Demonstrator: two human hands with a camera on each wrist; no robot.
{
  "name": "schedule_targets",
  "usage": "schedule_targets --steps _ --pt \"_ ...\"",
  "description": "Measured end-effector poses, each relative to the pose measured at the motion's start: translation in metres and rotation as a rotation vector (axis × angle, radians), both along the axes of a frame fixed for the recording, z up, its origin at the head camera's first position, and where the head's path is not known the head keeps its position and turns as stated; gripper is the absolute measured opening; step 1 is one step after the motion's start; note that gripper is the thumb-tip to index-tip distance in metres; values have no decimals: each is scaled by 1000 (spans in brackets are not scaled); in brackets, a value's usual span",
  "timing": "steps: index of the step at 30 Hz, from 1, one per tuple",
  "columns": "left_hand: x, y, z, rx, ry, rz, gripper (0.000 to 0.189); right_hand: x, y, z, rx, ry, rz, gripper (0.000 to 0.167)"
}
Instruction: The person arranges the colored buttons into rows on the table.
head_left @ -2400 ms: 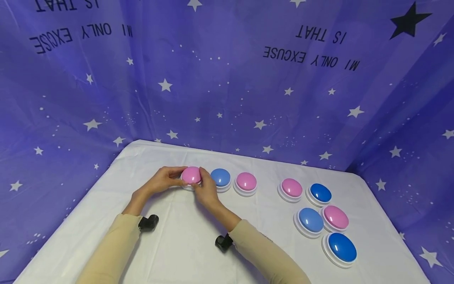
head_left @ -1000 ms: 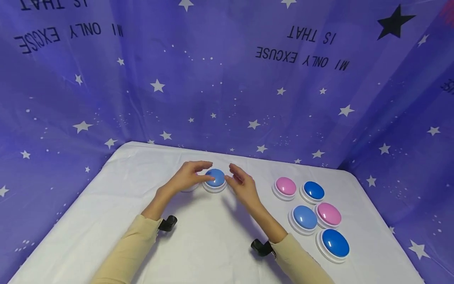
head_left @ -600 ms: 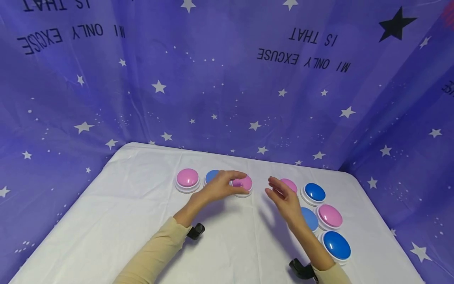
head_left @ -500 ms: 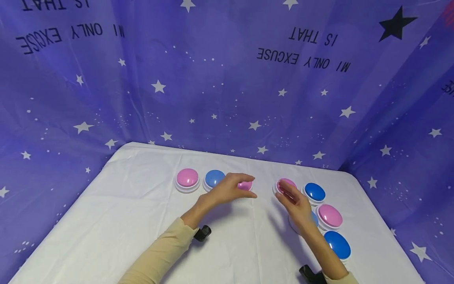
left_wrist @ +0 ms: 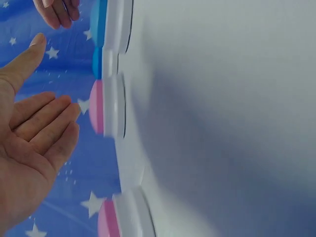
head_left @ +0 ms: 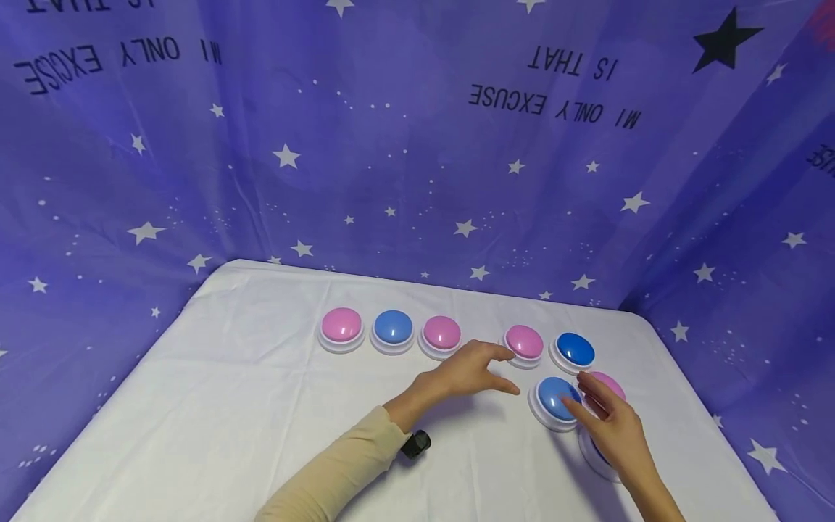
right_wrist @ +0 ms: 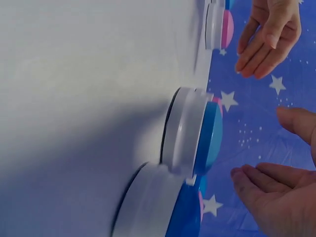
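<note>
My left hand (head_left: 466, 370), fingers apart and holding nothing, hovers over the table just left of a pink dome push button (head_left: 524, 341) with a white base. My right hand (head_left: 616, 424) hangs above the right-hand group, thumb and fingers spread beside a light blue push button (head_left: 553, 396). That hand partly covers another pink button (head_left: 609, 383) and most of a dark blue one (head_left: 592, 455). In the right wrist view, a gap shows between the right fingers (right_wrist: 261, 182) and the light blue button (right_wrist: 210, 138). Left palm (left_wrist: 29, 153) faces the buttons in the left wrist view.
A row at the back left holds a pink button (head_left: 342, 325), a light blue one (head_left: 393, 328) and a pink one (head_left: 441, 333). Another dark blue button (head_left: 575, 350) sits at the back right. White cloth (head_left: 261, 406) covers the table; a starry purple curtain (head_left: 404, 145) surrounds it.
Both hands let go of the leftmost pink button and have travelled right, past the row, to the right-hand group. The buttons keep their places; the head view has shifted slightly.
</note>
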State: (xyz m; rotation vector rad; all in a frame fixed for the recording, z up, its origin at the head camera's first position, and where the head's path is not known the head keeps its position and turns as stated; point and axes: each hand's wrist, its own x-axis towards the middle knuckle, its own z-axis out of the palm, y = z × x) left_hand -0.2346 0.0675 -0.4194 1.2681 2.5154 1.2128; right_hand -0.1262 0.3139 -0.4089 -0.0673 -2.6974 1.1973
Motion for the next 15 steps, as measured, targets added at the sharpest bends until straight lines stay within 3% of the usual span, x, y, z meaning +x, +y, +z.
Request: schedule_targets --steps 8,15 --pt "7 31 -14 -38 15 -31 61 18 12 -3 97 -100 -50 73" --pt "10 50 -21 -72 55 -42 63 20 10 -11 126 -130 -42 73"
